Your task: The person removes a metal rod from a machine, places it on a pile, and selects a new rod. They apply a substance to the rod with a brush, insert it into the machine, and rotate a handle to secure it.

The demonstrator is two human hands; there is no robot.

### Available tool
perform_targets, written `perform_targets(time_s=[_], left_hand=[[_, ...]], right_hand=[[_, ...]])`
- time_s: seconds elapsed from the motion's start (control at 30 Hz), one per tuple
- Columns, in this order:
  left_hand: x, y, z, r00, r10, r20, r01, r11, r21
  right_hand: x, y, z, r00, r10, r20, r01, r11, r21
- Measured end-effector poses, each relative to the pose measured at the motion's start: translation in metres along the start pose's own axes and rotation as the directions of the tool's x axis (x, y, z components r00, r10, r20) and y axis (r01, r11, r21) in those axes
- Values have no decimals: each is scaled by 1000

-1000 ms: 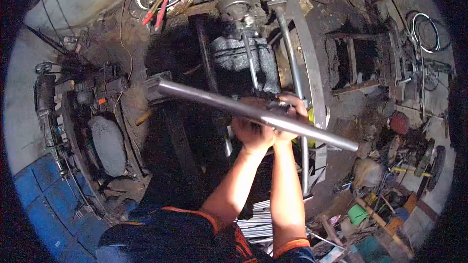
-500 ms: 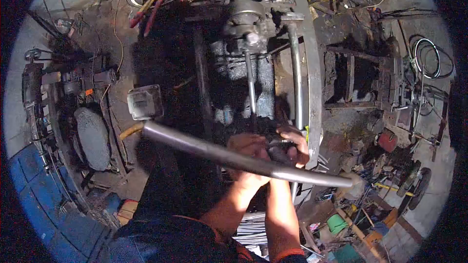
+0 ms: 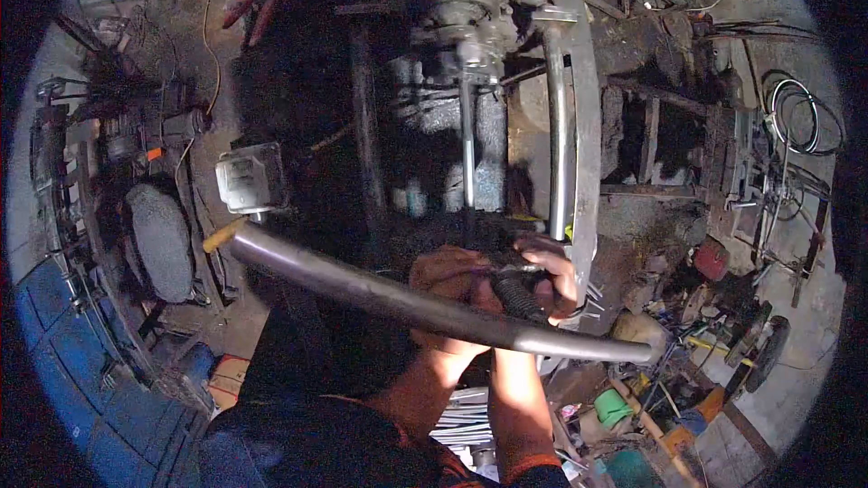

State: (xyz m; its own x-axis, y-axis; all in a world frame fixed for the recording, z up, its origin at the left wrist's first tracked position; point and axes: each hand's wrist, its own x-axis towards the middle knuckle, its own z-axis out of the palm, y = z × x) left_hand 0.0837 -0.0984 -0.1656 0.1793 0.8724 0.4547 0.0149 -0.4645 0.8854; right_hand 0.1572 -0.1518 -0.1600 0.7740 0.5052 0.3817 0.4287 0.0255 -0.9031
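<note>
I have the steel pipe (image 3: 362,287) slung crosswise just this side of the tall steel frame bar (image 3: 583,126). Its near-right end pokes out past the foot of that bar, and its far end reaches well out to the bar's left, below the grey box (image 3: 246,179).

My left hand (image 3: 448,273) is balled into a tight fist just left of the bar's lower end, right against the pipe. My right hand (image 3: 551,276) is curled shut over a dark ribbed piece (image 3: 517,294), almost touching the bar. The pipe crosses in front of my wrists, so I can't tell for sure whether my left fingers wrap the pipe itself or something behind it.

I reckon this pipe is heavy and dead stiff, with smooth bare metal that is probably greasy and slick in the palm. Most of its length hangs out to the left of my grip, so it will want to dip and twist on that side. The better hold would be with hands spread wider, one nearer the middle, and fingers clear of the open ends.
</note>
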Motion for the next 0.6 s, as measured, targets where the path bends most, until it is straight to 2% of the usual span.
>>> perform_targets(time_s=[0.07, 0.2, 0.3, 0.37, 0.6], left_hand=[[0, -1, 0, 1000, 8, -4, -8, 1000, -2], [-1, -2, 0, 1000, 2, -14, -2, 1000, -9], [-1, -3, 0, 1000, 3, -20, -3, 1000, -19], [-1, -3, 0, 1000, 4, -20, -5, 1000, -23], [-1, -5, 0, 1000, -11, -22, 10, 999, -48]], right_hand=[[0, 0, -1, 997, -49, 56, 55, 992, -111], [1, 0, 1, 996, -77, 45, 80, 994, -73], [1, 1, 0, 999, -27, 36, 29, 998, -59], [3, 0, 0, 998, 45, 53, -46, 999, 29], [4, -3, 1, 998, 46, 40, -45, 998, -34]])
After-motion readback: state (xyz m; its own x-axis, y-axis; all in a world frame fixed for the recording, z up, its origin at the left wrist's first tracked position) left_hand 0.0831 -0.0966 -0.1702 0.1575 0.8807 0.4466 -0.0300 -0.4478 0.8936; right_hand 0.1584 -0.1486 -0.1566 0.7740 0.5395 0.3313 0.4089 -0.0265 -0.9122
